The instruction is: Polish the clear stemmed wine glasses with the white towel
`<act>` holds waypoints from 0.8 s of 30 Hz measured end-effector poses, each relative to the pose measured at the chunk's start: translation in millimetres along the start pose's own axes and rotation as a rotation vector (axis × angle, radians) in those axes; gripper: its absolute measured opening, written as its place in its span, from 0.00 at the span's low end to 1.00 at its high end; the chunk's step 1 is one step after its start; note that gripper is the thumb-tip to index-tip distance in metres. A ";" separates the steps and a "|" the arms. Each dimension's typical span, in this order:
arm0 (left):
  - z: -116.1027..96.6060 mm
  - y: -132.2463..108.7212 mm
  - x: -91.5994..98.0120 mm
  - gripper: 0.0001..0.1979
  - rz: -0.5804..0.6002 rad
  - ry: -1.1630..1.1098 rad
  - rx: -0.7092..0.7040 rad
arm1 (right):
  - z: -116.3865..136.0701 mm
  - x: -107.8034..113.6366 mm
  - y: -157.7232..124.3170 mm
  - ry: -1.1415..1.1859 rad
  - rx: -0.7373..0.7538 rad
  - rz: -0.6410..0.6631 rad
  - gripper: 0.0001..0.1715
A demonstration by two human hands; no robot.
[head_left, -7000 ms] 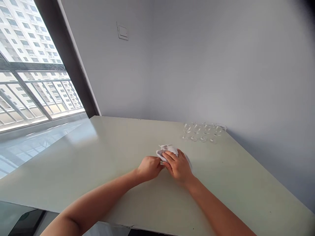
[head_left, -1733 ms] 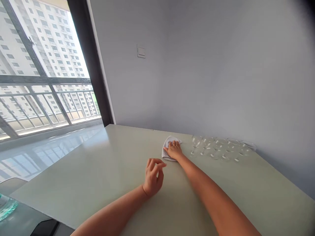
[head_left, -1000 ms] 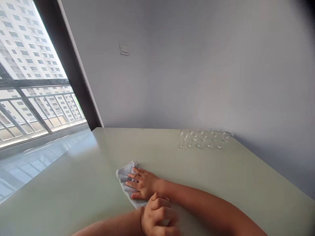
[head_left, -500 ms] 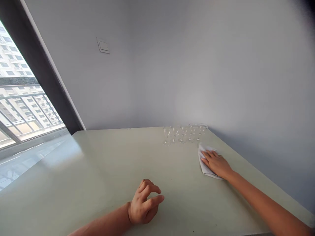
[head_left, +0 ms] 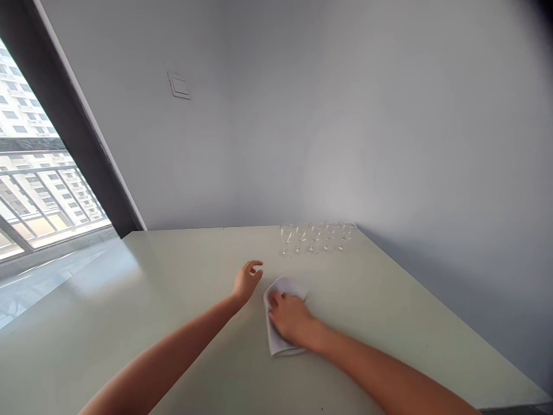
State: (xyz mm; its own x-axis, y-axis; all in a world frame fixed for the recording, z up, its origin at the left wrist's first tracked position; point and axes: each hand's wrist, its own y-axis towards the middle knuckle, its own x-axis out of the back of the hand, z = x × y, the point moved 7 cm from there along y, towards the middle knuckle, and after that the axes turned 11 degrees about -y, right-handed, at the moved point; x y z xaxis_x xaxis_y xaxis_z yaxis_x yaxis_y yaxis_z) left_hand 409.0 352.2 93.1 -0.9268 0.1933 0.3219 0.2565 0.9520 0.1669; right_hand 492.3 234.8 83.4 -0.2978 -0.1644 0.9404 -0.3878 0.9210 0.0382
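Note:
A white folded cloth (head_left: pixel 279 343) lies flat on the pale table (head_left: pixel 194 259) near its middle. On top of it rests my right hand (head_left: pixel 290 316), pressing it down with bent, slightly blurred fingers. Just left of the cloth, my left hand (head_left: pixel 247 281) is held over the table, thumb and fingers curved and apart, with nothing between them. Several clear stemmed glasses (head_left: pixel 287 233) stand upright in a row toward the table's back right, beyond both hands.
Grey walls meet behind the table, and the right wall (head_left: pixel 432 173) runs along its right edge. A light switch (head_left: pixel 179 86) is on the back wall. At the left, a dark-framed window (head_left: pixel 82 132) shows a railing and buildings.
My right hand and the cloth have slid left and nearer, from the right side to the middle. My left hand has moved forward, away from me.

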 end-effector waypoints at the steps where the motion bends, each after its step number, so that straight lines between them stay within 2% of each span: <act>1: 0.9 13.6 -6.9 0.12 -0.001 -0.021 0.049 | 15.4 7.6 3.6 0.021 0.040 -0.039 0.14; 4: -1.4 47.9 -33.1 0.15 0.024 -0.069 0.107 | 45.6 29.6 1.8 0.172 0.129 -0.203 0.18; 6: -0.5 65.4 -53.2 0.19 0.050 -0.095 0.144 | 52.0 35.1 -3.6 0.270 0.166 -0.260 0.16; 10: 6.1 91.9 -90.9 0.27 0.077 -0.110 0.214 | 45.8 28.8 -9.1 0.338 0.164 -0.256 0.12; 13: 7.6 106.4 -109.9 0.25 0.072 -0.108 0.221 | 40.5 25.4 -11.1 0.362 0.175 -0.263 0.13; 15: 7.1 112.0 -115.6 0.20 0.065 -0.106 0.211 | 38.5 24.9 -12.7 0.384 0.186 -0.259 0.12; 18: 8.5 113.9 -110.4 0.14 0.043 -0.102 0.199 | 36.0 25.5 -15.1 0.426 0.186 -0.240 0.12; 20: 12.3 112.4 -95.7 0.12 0.012 -0.100 0.197 | 34.8 26.4 -16.2 0.450 0.183 -0.228 0.12; 22: 18.0 110.0 -71.0 0.12 -0.038 -0.095 0.195 | 34.3 27.8 -16.7 0.469 0.184 -0.220 0.12; 24: 25.0 106.8 -37.3 0.11 -0.104 -0.085 0.194 | 34.0 28.8 -16.6 0.488 0.183 -0.210 0.12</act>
State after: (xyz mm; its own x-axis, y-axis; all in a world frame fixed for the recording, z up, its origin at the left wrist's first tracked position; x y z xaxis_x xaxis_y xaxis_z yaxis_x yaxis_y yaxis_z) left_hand 464.1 452.6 75.6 -0.9673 0.1031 0.2318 0.1086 0.9940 0.0107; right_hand 460.5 202.8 98.4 0.2235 -0.1143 0.9680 -0.5536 0.8025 0.2226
